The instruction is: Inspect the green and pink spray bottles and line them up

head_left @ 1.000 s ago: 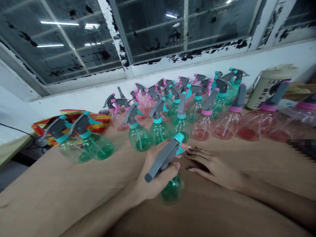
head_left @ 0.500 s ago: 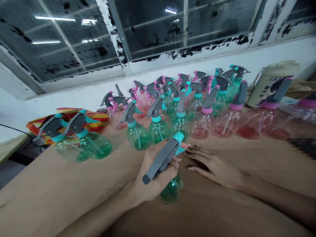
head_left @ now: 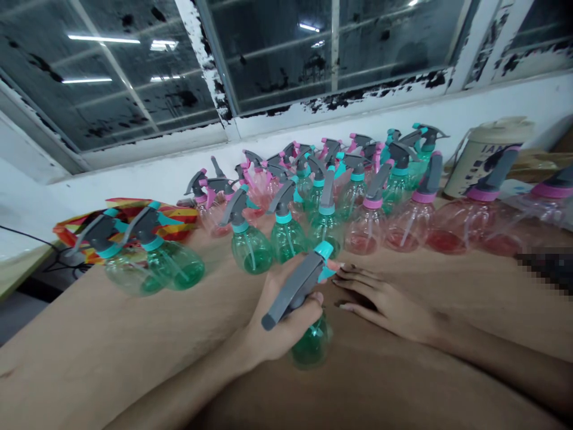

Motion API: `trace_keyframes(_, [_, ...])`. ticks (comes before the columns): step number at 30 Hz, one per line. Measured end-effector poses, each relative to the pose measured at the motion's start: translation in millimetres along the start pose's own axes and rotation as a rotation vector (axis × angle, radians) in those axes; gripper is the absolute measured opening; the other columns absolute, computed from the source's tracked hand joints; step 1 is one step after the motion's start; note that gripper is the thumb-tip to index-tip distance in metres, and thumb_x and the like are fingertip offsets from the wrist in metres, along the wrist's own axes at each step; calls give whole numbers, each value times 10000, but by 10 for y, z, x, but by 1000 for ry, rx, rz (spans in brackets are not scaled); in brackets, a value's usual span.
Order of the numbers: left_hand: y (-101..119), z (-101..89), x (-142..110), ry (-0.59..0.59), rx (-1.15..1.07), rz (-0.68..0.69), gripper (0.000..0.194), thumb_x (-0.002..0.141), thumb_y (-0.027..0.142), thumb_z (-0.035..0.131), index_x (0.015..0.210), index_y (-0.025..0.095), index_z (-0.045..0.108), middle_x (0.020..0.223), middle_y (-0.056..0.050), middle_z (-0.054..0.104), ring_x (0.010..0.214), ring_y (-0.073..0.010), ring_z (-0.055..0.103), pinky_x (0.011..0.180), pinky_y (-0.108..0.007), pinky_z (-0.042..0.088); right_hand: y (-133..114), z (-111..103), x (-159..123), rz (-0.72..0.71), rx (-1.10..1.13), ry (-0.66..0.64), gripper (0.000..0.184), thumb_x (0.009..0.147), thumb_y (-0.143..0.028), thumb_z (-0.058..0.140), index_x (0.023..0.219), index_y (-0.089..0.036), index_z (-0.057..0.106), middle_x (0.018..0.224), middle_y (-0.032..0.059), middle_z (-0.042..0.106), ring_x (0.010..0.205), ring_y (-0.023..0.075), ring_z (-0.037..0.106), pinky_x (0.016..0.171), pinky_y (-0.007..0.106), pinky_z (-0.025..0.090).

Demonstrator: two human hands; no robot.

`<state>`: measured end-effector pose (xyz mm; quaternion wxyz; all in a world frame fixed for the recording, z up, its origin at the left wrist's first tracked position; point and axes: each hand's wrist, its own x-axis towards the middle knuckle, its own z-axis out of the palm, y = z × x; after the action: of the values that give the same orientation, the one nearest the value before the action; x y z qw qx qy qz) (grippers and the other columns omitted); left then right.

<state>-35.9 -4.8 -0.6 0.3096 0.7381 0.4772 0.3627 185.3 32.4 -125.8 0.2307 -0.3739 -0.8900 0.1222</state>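
One green spray bottle (head_left: 311,347) is in the left hand (head_left: 280,339), whose fingers and thumb are closed around it just under the grey spray head (head_left: 295,286). The blue nozzle tip (head_left: 323,249) points away from the person, and the green round body is seen below the grip; whether its bottom touches the table (head_left: 170,340), I cannot tell. Just right of this grip, the right hand (head_left: 389,304) lies palm down, open, with its thumb apart from the fingers, and its fingertips are near the fingers of the left hand. Beyond the grip, three green bottles (head_left: 289,239) stand side by side, and behind them is a crowd of pink and green bottles (head_left: 353,194). Farther to the right of the grip are four pink bottles (head_left: 364,233) and, behind them, a beige jug (head_left: 481,158). Left of the grip, two more green bottles (head_left: 176,266) stand in front of a red and yellow bag (head_left: 183,218).
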Motion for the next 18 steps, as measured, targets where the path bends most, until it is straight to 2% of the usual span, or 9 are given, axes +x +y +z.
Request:
trace_keyframes(4, [-32, 2, 7, -34, 37, 105, 129, 685, 223, 496, 776, 235, 587, 712, -6, 602, 621, -169, 537, 634, -305, 472, 15, 15, -4, -7, 1, 18, 476, 904, -449, 481, 1327, -232, 491, 1397, 41, 490, 1325, 221, 380, 1087, 440, 352])
trace_keyframes(10, [3, 25, 32, -44, -58, 123, 106, 693, 226, 492, 751, 226, 580, 729, -18, 614, 656, -170, 592, 641, -306, 498, 10, 5, -2, -7, -1, 22, 476, 898, -447, 491, 1312, -213, 504, 1391, 48, 498, 1323, 218, 384, 1090, 433, 352])
trace_keyframes(14, [13, 13, 19, -46, -16, 93, 131, 733, 267, 502, 810, 222, 599, 705, -12, 644, 603, -158, 585, 597, -296, 510, -6, -6, -2, 0, 1, 19, 470, 898, -447, 491, 1302, -209, 513, 1392, 51, 495, 1323, 219, 384, 1086, 434, 357])
trace_keyframes(18, [33, -25, 3, -80, -14, 157, 171, 809, 296, 505, 915, 230, 622, 857, -31, 680, 735, -170, 635, 679, -306, 527, -26, -16, 2, -3, 12, 29, 465, 896, -443, 495, 1300, -212, 516, 1382, 51, 507, 1317, 220, 394, 1087, 434, 357])
